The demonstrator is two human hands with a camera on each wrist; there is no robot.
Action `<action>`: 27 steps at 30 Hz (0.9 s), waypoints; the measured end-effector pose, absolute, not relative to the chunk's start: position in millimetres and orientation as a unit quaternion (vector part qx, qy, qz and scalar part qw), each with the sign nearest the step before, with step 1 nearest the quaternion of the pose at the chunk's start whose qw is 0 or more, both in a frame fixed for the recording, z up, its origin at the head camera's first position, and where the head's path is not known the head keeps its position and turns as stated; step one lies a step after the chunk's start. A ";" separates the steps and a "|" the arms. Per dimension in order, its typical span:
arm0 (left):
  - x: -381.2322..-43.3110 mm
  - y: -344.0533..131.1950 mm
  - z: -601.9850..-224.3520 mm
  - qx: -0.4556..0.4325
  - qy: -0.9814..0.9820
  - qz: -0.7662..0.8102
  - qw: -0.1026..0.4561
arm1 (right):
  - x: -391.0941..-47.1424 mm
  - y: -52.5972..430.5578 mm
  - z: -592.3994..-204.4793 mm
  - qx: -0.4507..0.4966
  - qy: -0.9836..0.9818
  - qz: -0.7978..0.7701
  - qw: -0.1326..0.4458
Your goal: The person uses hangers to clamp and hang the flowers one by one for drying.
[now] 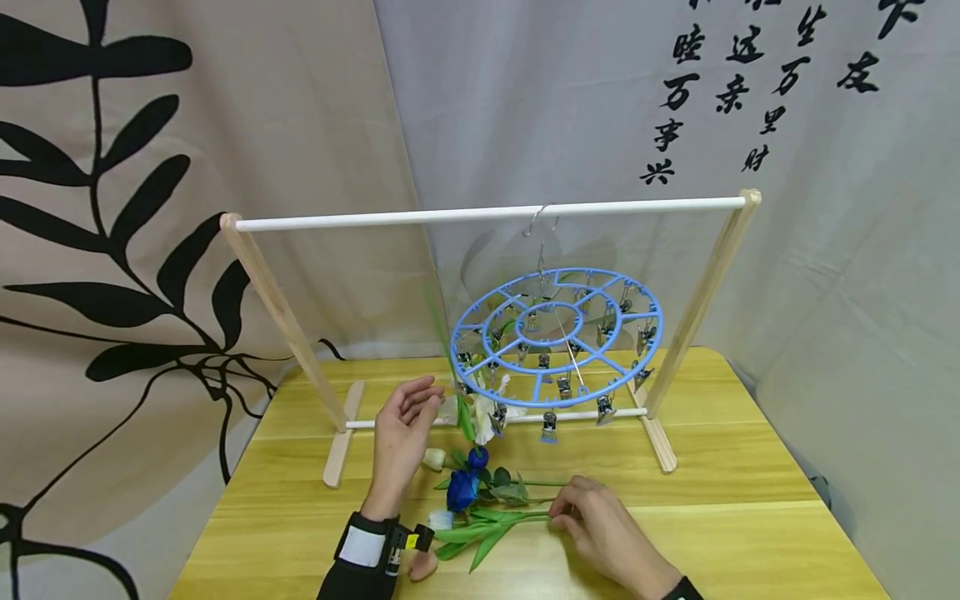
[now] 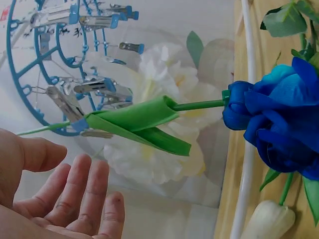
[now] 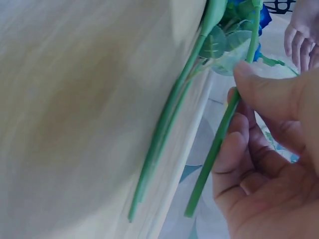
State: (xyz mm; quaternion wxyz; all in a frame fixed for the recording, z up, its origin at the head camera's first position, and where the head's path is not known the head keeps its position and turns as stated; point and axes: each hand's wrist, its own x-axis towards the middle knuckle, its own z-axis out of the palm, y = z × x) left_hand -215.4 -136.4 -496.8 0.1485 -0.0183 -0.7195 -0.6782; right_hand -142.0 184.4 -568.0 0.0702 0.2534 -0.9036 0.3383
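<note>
A blue tulip (image 1: 477,457) hangs head down from a clip at the left edge of the blue round clip hanger (image 1: 555,403). Beside its stem and leaves (image 2: 144,124) is my left hand (image 1: 402,433), fingers loosely bent and holding nothing. My right hand (image 1: 600,529) pinches a green flower stem (image 3: 214,144) between thumb and fingers at the right of the flowers on the table; I cannot tell which bloom it belongs to. Around these leaves lie a blue rose (image 1: 462,490), a white tulip (image 1: 434,458), a pale blue tulip (image 1: 441,520) and a pink bloom (image 1: 423,566).
The hanger hooks over the white top bar (image 1: 375,218) of a wooden-legged rack (image 1: 708,300) on the table (image 1: 712,550). Several metal clips (image 1: 549,427) dangle from its rings. White blooms (image 1: 487,408) show behind the hanging tulip. Fabric walls (image 1: 315,108) stand behind.
</note>
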 end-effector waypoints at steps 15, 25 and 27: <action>-157.2 -141.8 -477.8 -0.078 -0.843 -0.503 0.177 | -132.4 181.1 -536.6 0.290 -0.876 0.352 0.159; -129.3 -130.4 -474.9 -0.185 -0.897 -0.365 0.169 | -133.7 179.7 -523.2 0.297 -0.866 0.342 0.213; -127.4 -128.6 -475.7 -0.201 -0.905 -0.335 0.168 | -133.4 179.4 -519.8 0.299 -0.863 0.342 0.223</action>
